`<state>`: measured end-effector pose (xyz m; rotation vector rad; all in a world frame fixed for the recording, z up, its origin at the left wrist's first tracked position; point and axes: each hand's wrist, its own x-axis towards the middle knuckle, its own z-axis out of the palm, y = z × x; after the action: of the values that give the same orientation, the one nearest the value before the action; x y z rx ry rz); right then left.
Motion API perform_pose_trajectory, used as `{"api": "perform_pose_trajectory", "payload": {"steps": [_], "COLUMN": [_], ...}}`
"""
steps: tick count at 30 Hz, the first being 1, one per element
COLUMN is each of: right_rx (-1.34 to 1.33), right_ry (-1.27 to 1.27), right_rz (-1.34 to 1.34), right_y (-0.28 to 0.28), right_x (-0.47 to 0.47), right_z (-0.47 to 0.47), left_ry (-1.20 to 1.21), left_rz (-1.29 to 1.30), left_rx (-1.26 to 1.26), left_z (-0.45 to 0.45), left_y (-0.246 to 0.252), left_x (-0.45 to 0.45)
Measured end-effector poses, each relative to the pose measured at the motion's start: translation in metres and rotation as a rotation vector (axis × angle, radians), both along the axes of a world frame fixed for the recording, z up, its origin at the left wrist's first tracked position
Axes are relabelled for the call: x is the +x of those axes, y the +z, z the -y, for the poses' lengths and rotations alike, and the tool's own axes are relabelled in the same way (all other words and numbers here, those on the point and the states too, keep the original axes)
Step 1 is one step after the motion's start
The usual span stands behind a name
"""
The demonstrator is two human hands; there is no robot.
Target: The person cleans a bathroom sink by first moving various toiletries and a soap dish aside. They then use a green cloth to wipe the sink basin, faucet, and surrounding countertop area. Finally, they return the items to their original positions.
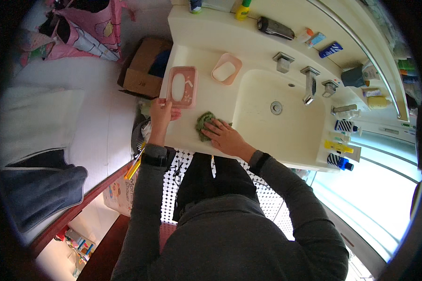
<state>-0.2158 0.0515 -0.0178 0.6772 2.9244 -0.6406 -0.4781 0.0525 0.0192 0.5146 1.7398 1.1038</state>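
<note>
My right hand lies with spread fingers on a bunched green cloth, pressed against the cream counter of the washbasin. At the near left corner of a pink rectangular soap dish, my left hand has its fingertips at the dish's edge; whether it grips the dish is hard to tell. That dish carries a white oval soap bar. Farther back, a paler pink dish holds another white bar of soap.
Right of the counter is the sink bowl with a chrome faucet. Several bottles and tubes line the right ledge, among them a blue bottle. A black cylindrical object lies on the back ledge. Left stands an open cardboard box.
</note>
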Motion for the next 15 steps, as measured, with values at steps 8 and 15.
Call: {"api": "perform_pose_trajectory", "payload": {"steps": [8,15], "right_rx": [0.204,0.096], "right_ry": [-0.327,-0.100], "right_rz": [-0.045,-0.066], "right_y": [-0.010,-0.005], "right_x": [0.001,0.022], "right_z": [-0.042,-0.042], "left_ry": [-0.019,0.017], "left_rz": [0.013,-0.062], "left_rx": [-0.022,-0.035], "left_z": [-0.067,-0.101], "left_y": [-0.017,-0.035], "left_x": [0.018,0.029]}}
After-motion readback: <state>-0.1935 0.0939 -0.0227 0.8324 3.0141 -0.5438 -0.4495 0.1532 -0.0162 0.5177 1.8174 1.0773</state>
